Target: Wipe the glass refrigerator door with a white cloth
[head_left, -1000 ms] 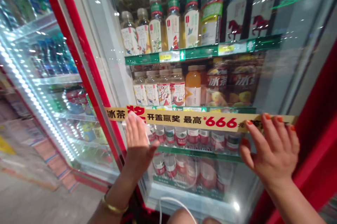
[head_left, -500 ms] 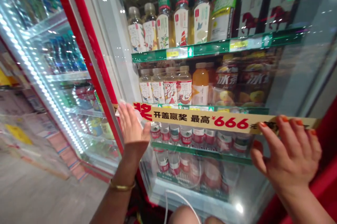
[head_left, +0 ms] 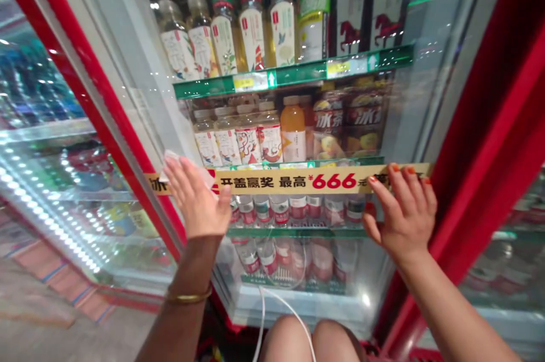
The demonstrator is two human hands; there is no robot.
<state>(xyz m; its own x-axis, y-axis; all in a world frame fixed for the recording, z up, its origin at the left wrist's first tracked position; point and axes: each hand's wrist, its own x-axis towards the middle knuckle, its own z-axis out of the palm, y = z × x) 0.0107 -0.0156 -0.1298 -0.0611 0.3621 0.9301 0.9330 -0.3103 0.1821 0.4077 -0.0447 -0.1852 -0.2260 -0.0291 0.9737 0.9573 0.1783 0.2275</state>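
Note:
A long yellow promotional strip (head_left: 289, 180) with red and black print runs across the glass door (head_left: 409, 118) of a drinks fridge. My left hand (head_left: 196, 203) lies flat on the strip's left end, fingers spread, with a white cloth or paper (head_left: 174, 159) under the fingertips. My right hand (head_left: 402, 214) is flat on the strip's right end, fingers stretched out. Behind the glass stand rows of tea bottles (head_left: 238, 38), an orange juice bottle (head_left: 293, 129) and small red-labelled bottles (head_left: 281, 209) on green-edged shelves.
A red door frame (head_left: 97, 95) separates this fridge from a lit one on the left (head_left: 51, 180). Another red frame (head_left: 481, 146) rises on the right. My knees (head_left: 306, 339) and a white cable (head_left: 261, 316) show at the bottom. Grey floor lies lower left.
The view has shifted, so the fridge now sits further left and lower in the picture. My left hand slid a little left along the strip; my right hand stays pressed on its right end.

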